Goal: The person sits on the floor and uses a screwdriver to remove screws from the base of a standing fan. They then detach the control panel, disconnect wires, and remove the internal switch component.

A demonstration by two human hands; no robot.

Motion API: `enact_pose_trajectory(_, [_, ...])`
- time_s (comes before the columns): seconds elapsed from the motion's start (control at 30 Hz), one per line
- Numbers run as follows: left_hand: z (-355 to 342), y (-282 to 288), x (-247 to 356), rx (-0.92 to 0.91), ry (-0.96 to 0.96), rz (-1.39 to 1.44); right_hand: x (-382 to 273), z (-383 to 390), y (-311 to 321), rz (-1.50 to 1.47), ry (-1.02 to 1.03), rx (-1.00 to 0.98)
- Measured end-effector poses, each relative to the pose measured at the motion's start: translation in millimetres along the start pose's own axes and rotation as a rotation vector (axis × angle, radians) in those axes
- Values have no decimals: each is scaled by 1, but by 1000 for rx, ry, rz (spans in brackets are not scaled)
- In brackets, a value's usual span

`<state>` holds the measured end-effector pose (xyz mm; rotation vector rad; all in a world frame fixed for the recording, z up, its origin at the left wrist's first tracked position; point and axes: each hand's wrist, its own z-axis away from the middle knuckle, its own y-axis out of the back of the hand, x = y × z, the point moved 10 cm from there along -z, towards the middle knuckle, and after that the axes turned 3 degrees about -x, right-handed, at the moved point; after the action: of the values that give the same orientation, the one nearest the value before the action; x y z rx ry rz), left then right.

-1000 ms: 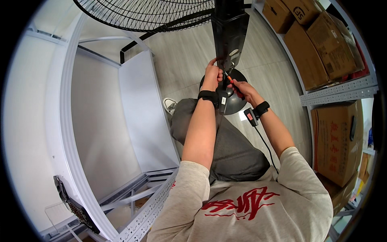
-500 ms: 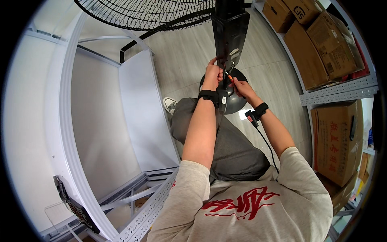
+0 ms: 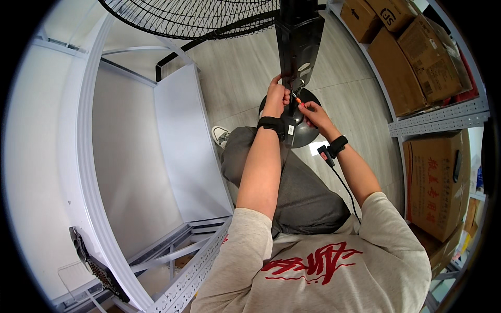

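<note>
A black stand fan has its dark column housing (image 3: 299, 49) upright in front of me, above a round black base (image 3: 307, 136). My left hand (image 3: 276, 97) is at the lower left edge of the housing, index finger stretched against it, other fingers curled. Whatever those fingers hold is hidden. My right hand (image 3: 314, 115) pinches a small screwdriver with an orange handle (image 3: 298, 100). Its shaft points up and left toward the housing's lower end, close to my left fingers. The tip is too small to make out.
The fan's wire cage (image 3: 193, 21) spreads at the upper left. A white metal shelf (image 3: 185, 141) stands on the left. Cardboard boxes (image 3: 436, 177) fill the rack on the right. A black cable (image 3: 345, 182) hangs from the right wrist strap.
The fingers of my right hand have shifted slightly around the orange handle. My left hand stays at the housing, almost unmoved.
</note>
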<state>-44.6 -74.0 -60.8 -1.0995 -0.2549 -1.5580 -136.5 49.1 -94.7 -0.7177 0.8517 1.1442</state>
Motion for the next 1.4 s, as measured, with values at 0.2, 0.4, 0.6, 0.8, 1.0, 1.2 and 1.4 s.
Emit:
enact_pose_trajectory(0.2, [2,-4,2,-10,3,-28,21,-11,-4,-119,-131,-115])
enact_pose_trajectory(0.4, [2,2,2,5,3,-53,5,4,-1,-80,-28,38])
enact_pose_trajectory(0.6, [4,-9,3,-6,12,-56,46,-32,24,94,-37,69])
enact_pose_trajectory(0.8, [3,-5,2,6,11,-59,25,-23,16,113,247,178])
enact_pose_trajectory(1.0, [6,-5,3,3,16,-68,16,-4,11,39,36,122])
enact_pose_trajectory(1.2, [4,-7,3,-12,9,-68,25,-15,8,-42,36,45])
enact_pose_trajectory(1.4, [4,-2,1,-3,8,-64,13,8,3,-64,-1,127])
